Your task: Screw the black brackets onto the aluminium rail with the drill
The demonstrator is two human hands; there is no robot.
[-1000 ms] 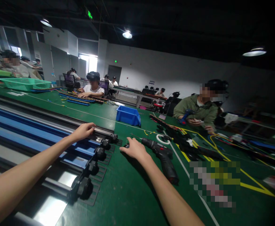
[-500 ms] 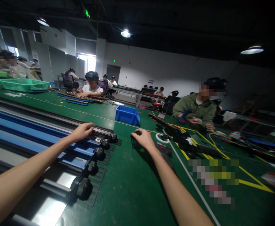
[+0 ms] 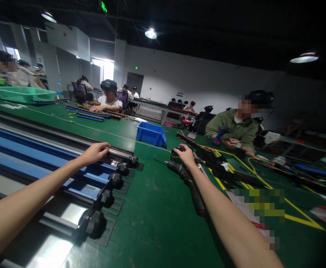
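Observation:
My left hand [image 3: 96, 152] is closed, fingers bent onto the end of the farthest silver-black rail [image 3: 118, 152]. Blue and silver rails lie side by side below it, with black round end pieces [image 3: 116, 180] and flat slotted black plates [image 3: 115, 206] at their ends. Out to the right, my right hand [image 3: 185, 154] pinches a small dark piece, seemingly a slotted black plate [image 3: 173, 154], mostly hidden by the fingers. Just below that hand lies a black electric screwdriver [image 3: 183, 174], its long thin bit pointing left toward the rails.
A blue bin [image 3: 151, 134] stands beyond my hands. Farther left is a green basket [image 3: 23, 95]. Across the table, one person [image 3: 109, 100] handles strips; another in a green jacket [image 3: 232, 126] sits at right near dark wire bundles [image 3: 215, 160] and yellow tape lines.
My right hand has moved right, away from the rail ends, with the small dark piece. The screwdriver is now more exposed and the white ring is covered. My left hand stays at the rail.

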